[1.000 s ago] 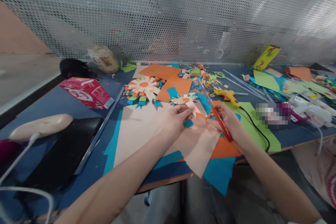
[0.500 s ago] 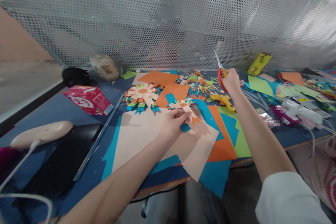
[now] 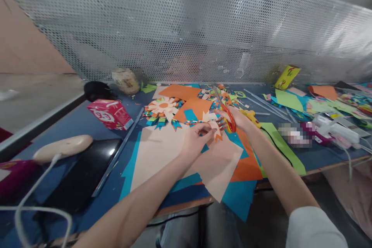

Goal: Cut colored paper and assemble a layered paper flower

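Observation:
My left hand [image 3: 198, 136] pinches a small layered paper flower [image 3: 207, 118] with cream, orange and blue pieces, above the cream sheets. Hooked on my right hand [image 3: 232, 118] are red-handled scissors [image 3: 229, 118], their blades pointing up and away; its fingers reach to the flower's right side. A cream ribbon tail with an orange edge [image 3: 217, 133] hangs between the hands. Behind and to the left lies a finished-looking cream paper flower [image 3: 163, 105] with an orange centre and blue and green tails. Under my hands is a cream paper sheet [image 3: 157, 151].
Paper scraps [image 3: 223, 95] and orange sheets [image 3: 180, 92] lie behind. A yellow glue gun [image 3: 250, 116] is right of my right hand. At the left are a pink box [image 3: 110, 114], a black phone-like slab [image 3: 84, 178] and a white device [image 3: 62, 148]. A perforated metal screen [image 3: 174, 27] stands behind.
My right hand has come down and left with the scissors, from above the table to the small flower. My left hand keeps its pinch. The view has shifted slightly.

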Motion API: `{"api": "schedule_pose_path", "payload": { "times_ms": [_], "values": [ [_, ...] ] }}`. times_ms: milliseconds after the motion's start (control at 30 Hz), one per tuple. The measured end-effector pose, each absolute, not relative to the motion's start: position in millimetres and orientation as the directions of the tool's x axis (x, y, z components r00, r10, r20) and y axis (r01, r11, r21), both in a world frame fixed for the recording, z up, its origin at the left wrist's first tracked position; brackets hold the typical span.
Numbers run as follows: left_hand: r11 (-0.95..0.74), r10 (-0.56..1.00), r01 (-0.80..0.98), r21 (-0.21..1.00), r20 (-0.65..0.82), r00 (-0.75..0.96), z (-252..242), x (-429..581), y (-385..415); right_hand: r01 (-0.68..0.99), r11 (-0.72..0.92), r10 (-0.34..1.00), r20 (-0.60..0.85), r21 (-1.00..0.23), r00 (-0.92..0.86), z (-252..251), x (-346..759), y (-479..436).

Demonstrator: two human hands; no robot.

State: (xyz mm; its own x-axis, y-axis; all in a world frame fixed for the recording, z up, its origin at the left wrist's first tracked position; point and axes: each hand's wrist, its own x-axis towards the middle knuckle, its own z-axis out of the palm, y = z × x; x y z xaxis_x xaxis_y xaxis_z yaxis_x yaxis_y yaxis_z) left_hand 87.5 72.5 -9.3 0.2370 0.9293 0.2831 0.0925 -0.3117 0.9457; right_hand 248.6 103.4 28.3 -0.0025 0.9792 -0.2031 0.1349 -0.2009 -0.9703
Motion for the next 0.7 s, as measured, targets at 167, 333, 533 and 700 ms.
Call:
{"api": "schedule_pose_path", "payload": {
  "times_ms": [167,333,533,700],
  "values": [
    [-0.679,0.734,0.383,0.627,0.598,0.322,-12,82,74,-0.07,-0.028,0.996,-0.034,-0.997,0.083,32,242,106],
    [-0.875,0.319,0.485,0.015,0.77,0.553,-10,70,86,-0.257,0.211,0.972,0.176,-0.943,0.154,40,231,109],
    [-0.841,0.527,0.36,0.403,0.76,0.379,11,55,101,-0.358,0.486,0.863,0.371,-0.797,0.344,54,216,118],
    [-0.316,0.919,-0.24,0.918,0.36,0.163,18,56,114,-0.19,0.662,0.714,0.533,-0.725,0.454,52,212,120]
  ]
}}
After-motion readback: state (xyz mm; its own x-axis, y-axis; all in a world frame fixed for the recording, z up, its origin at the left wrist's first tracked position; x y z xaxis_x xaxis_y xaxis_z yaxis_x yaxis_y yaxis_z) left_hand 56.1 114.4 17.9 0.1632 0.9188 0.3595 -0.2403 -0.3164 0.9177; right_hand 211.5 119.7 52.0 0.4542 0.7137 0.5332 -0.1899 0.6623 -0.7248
